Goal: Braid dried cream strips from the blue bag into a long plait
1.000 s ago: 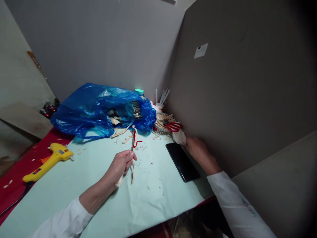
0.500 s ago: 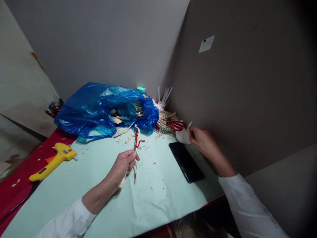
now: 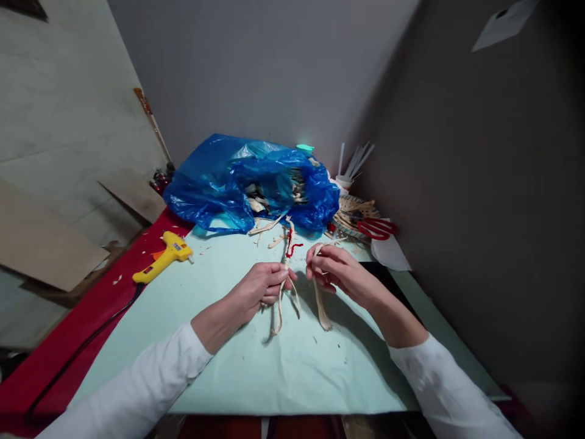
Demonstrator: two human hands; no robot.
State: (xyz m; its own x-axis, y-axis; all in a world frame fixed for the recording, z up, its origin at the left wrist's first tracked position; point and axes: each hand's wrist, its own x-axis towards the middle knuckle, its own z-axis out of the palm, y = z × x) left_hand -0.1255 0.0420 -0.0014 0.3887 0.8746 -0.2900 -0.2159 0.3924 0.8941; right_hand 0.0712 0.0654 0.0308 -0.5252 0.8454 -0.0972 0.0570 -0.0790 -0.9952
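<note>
My left hand (image 3: 256, 291) is closed around a stalk of pale dried fibre strips (image 3: 276, 314), with loose ends hanging below the fingers. Along its upper part runs a fuzzy red cord (image 3: 289, 241), one end curling off to the right. Close by on the right, my right hand (image 3: 337, 269) pinches a separate pale fibre strip (image 3: 321, 308). That strip's wider end hangs over the table, and its thin end sticks out past the fingers. A small gap separates the two hands.
A blue plastic bag (image 3: 205, 183) of dried pieces lies at the back. A yellow glue gun (image 3: 164, 256) sits left. On the right are a woven basket (image 3: 350, 213), red-handled scissors (image 3: 377, 229), a cup of white sticks (image 3: 343, 182) and a dark phone (image 3: 388, 277), partly hidden by my right arm.
My right hand has come from the right side, near the scissors, to beside my left hand, bringing the pale strip. My left hand still holds the stalk. The view has shifted left.
</note>
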